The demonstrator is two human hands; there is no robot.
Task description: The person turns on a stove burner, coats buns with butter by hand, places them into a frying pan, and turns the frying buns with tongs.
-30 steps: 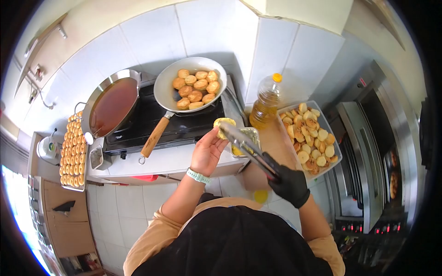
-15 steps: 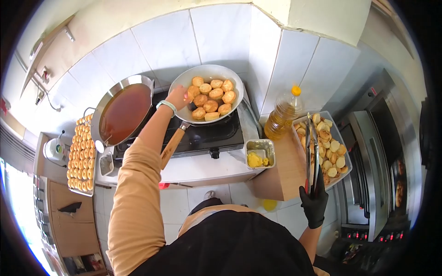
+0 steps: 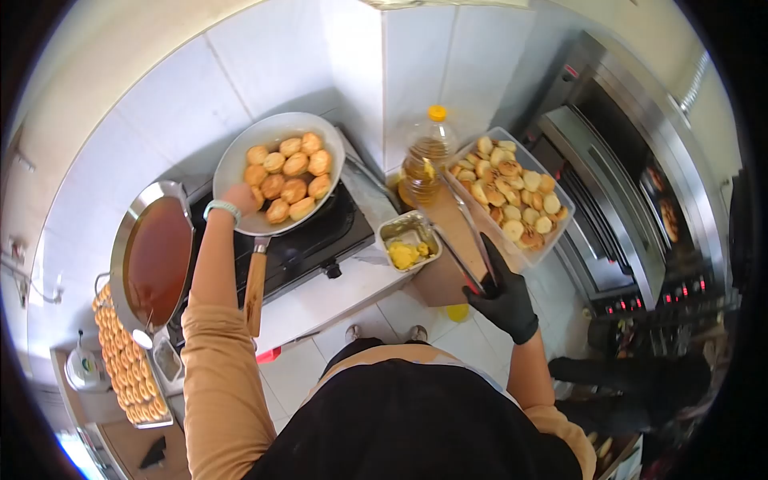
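Note:
My left hand (image 3: 242,198), bare with a pale wristband, reaches over the near left rim of the grey frying pan (image 3: 228,164). Its fingers are bunched against the round golden pastries (image 3: 272,188) in the pan; whatever they pinch is hidden. The pan's wooden handle (image 3: 255,292) points back toward me. In a black glove, my right hand (image 3: 504,300) grips metal tongs (image 3: 464,210), whose arms are spread apart above the wooden surface. Left of their tips stands a bottle of yellow oil (image 3: 426,164); to the right is a plastic tub (image 3: 566,196) of cut pastry pieces (image 3: 512,192).
A wide pan of reddish-brown liquid (image 3: 160,260) stands left of the frying pan on the black stove (image 3: 300,248). A tray of ring-shaped pastries (image 3: 128,360) lies at far left. A small metal tin (image 3: 432,258) holds yellow fat (image 3: 406,254). Ovens (image 3: 600,216) stand at right.
The view has turned right. My right hand has brought the tongs from over the tub to its left, with their arms spread wider. My left hand remains at the pan's pastries.

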